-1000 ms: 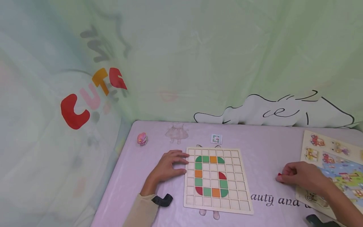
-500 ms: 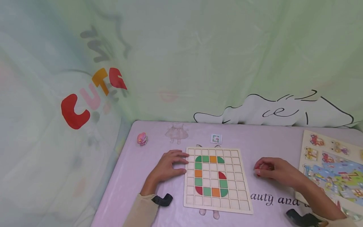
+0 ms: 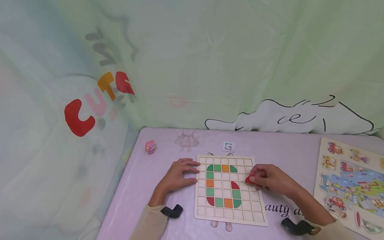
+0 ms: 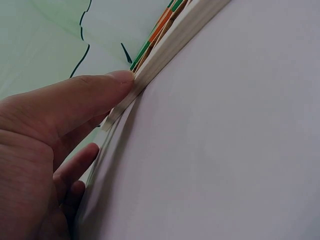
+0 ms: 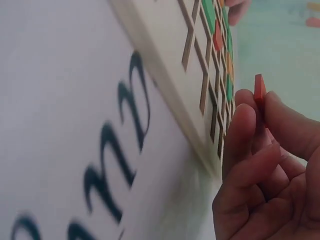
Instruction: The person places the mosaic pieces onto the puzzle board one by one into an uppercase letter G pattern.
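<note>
A pale wooden grid board (image 3: pixel 204 213) lies on the table, with green, orange and red tiles set in its cells in a rounded ring. At its left edge, my left hand (image 3: pixel 179 176) rests with fingertips and thumb touching the rim. My right hand (image 3: pixel 271 178) pinches a small red tile (image 3: pixel 248 180) between thumb and fingers, over the board's right side. In the right wrist view this tile (image 5: pixel 259 90) stands up from the fingertips. A red quarter-round tile (image 3: pixel 235 185) lies in the grid just left of it.
A small pattern card (image 3: pixel 229 147) lies beyond the board. A pink figurine (image 3: pixel 150 146) stands at the back left. On the right is a picture puzzle board (image 3: pixel 325 173) with vehicle pieces. Fabric walls border the table's back and left side.
My right hand has moved left from beside the puzzle board to over the grid board's right side, carrying the red tile. My left hand has stayed at the board's left edge.
</note>
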Available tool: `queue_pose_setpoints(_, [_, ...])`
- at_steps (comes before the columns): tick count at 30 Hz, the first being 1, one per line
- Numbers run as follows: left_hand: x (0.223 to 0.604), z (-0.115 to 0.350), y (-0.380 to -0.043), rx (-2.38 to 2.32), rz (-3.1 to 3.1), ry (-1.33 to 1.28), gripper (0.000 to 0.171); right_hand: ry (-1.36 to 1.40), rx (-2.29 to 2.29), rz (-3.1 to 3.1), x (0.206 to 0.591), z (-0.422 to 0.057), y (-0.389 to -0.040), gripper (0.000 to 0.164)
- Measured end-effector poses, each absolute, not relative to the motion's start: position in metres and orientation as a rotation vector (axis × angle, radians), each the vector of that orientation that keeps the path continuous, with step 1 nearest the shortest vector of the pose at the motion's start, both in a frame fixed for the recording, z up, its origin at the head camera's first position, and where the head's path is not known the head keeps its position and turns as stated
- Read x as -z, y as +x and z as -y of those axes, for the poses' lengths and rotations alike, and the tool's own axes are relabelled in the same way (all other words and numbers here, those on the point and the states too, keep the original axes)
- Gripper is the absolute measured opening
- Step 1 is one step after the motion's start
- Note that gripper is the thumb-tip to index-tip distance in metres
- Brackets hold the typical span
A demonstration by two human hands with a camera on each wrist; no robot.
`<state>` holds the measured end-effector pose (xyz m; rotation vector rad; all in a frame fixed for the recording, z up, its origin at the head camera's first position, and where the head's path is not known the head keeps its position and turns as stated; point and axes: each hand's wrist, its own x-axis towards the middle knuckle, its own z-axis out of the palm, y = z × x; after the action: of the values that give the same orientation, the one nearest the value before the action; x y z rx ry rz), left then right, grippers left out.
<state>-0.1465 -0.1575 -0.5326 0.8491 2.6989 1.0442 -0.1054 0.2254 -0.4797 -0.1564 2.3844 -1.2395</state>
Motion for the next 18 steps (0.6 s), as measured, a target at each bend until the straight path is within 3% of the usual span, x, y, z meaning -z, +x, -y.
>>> queue_pose_setpoints(18, [0.535, 0.158, -0.147, -1.025, -2.706, 0.846, 0.030, -0.196, 1.164, -2.497, 0.487, -0.174, -0.111, 0.007])
